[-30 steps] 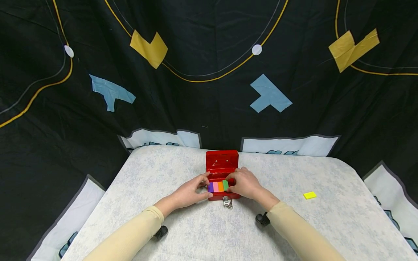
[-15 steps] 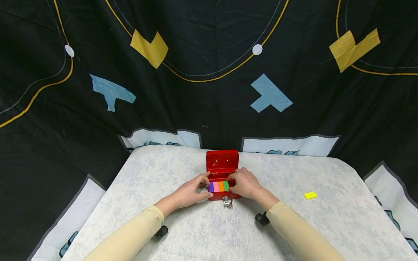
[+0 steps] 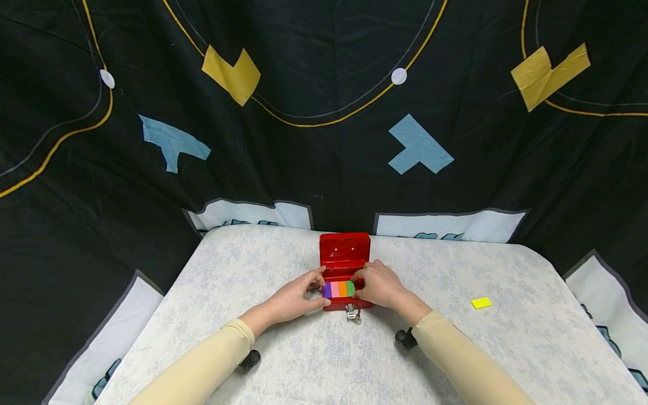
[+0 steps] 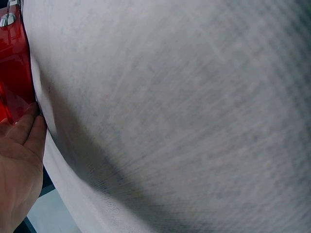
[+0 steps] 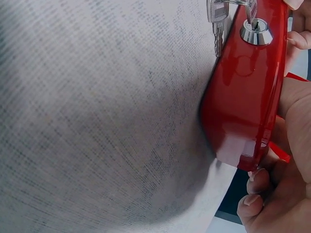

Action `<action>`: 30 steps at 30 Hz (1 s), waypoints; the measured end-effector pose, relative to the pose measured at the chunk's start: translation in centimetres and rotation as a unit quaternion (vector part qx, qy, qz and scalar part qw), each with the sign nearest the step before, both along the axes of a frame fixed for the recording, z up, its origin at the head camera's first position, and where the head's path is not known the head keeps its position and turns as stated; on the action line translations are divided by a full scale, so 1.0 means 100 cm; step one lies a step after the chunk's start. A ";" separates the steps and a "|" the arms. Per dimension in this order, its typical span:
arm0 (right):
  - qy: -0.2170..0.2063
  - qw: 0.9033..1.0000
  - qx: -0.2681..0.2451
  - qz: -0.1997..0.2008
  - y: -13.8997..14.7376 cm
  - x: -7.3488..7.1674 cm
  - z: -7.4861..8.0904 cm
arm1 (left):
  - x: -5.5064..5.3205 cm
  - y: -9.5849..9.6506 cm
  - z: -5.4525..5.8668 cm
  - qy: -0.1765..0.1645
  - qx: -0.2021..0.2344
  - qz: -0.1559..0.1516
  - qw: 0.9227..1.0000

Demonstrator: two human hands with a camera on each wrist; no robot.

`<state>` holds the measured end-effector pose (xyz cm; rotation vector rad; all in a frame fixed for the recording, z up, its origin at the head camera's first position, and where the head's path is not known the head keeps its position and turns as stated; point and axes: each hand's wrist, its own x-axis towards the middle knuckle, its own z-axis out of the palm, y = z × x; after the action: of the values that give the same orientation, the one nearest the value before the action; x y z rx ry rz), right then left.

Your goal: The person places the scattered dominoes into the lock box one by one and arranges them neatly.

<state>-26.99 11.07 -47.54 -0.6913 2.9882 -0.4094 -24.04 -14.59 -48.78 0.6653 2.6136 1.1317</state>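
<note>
A small red metal cash box (image 3: 344, 246) stands on the table with its lid raised. Inside, purple (image 3: 327, 290), pink (image 3: 334, 289), orange (image 3: 342, 289) and green (image 3: 350, 288) rectangular pads lie side by side. My left hand (image 3: 296, 295) holds the box's left end, thumb at the front rim and forefinger toward the back; in the left wrist view its fingers (image 4: 35, 133) lie along the red side. My right hand (image 3: 382, 284) pinches the green pad's right end, and its other fingers curl by the box's right end. Keys (image 5: 218, 22) hang at the front lock (image 5: 256, 33).
A yellow rectangular pad (image 3: 481, 303) lies on the table to the right of the box. A pale patterned cloth (image 3: 293, 365) covers the table. Behind it hangs a dark curtain (image 3: 324, 169) with yellow and blue shapes.
The green pad, slightly tilted a second ago, now lies level in line with the others. The right fingers have shifted very slightly; the left hand and box stay put.
</note>
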 end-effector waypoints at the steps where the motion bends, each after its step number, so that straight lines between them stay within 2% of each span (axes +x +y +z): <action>1: 0.001 1.000 0.001 0.001 0.000 0.000 0.000 | 0.000 0.000 0.000 0.000 0.000 0.000 1.000; 30: -0.012 1.000 -0.001 -0.012 -0.002 0.000 0.001 | 0.000 0.000 0.000 0.003 0.001 0.002 1.000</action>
<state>-26.97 10.90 -47.44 -0.6475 2.9762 -0.4190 -24.01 -14.62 -48.83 0.6661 2.6200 1.1348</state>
